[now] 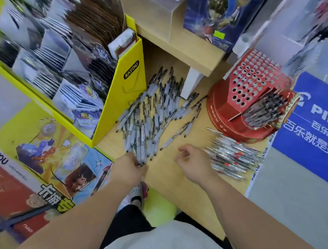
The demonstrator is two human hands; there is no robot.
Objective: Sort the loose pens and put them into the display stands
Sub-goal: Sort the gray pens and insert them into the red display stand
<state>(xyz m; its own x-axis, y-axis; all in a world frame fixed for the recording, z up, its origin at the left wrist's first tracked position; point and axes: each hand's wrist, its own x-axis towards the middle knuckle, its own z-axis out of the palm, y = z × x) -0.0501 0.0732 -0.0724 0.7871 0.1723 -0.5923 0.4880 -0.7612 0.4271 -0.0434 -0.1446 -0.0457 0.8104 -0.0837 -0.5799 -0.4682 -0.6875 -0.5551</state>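
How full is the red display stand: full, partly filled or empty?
Partly filled: most holes in the red display stand are empty; dark pens fill one lower section.

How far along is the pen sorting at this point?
Done: one section of the red stand holds dark pens, and red-marked pens lie in their own heap. In hand: the left hand grips a bundle from the big pile; the right hand holds nothing. Left: most of the stand's holes are empty.

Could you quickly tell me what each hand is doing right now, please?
Left hand: grips a bunch of grey-grip pens.
Right hand: open, fingers loosely curled, holding nothing.
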